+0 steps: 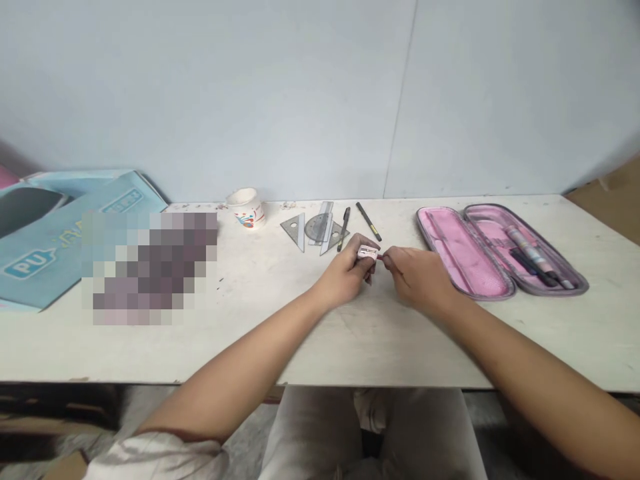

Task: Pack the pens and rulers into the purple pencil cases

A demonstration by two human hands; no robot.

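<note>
Pinched between the fingers of my left hand is a small pale pencil sharpener with a metal blade on top. My right hand is closed round a dark reddish pencil, and most of its length is hidden in the fingers. The pencil's end meets the sharpener's right side. Both hands are held over the middle of the table. Just beyond them lie a black pen and a second dark pen or pencil.
Clear rulers, set squares and a protractor lie behind my hands. A paper cup stands near the wall. An open pink pencil case holding pens is at right. Blue packaging and a blurred-out object lie left on the table.
</note>
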